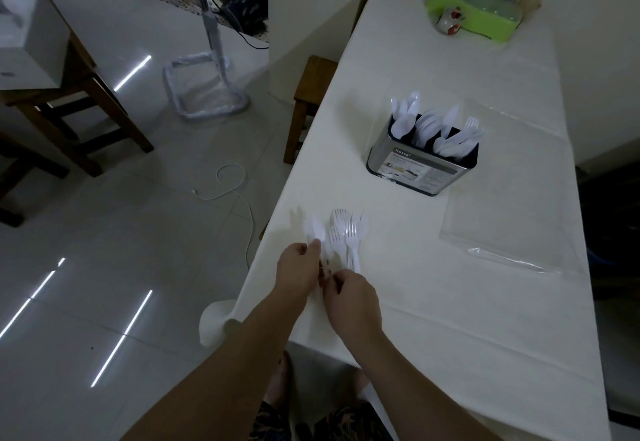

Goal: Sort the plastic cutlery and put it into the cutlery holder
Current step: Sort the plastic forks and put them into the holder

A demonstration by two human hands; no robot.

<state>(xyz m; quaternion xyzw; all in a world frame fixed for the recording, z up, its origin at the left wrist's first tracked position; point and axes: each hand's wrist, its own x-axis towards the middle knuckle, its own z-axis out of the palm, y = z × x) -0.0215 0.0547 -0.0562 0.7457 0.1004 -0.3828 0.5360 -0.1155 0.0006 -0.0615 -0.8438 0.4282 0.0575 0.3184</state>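
Note:
A small pile of white plastic cutlery (pixel 341 232), forks with a spoon and a knife, lies near the left edge of the white table (pixel 450 302). My left hand (pixel 299 272) pinches the handles on the pile's left side, by the spoon (pixel 318 229). Just to its right, my right hand (pixel 353 302) closes its fingers on the fork handles at the pile's near end. Farther back stands the metal cutlery holder (pixel 420 166), with white spoons, knives and forks upright in its compartments.
An empty clear plastic bag (pixel 505 198) lies right of the holder. A green tray (pixel 474 12) with bottles and a small figurine sits at the far end. A wooden stool (pixel 308 101) stands left of the table; a white cable (pixel 235 191) lies on the floor.

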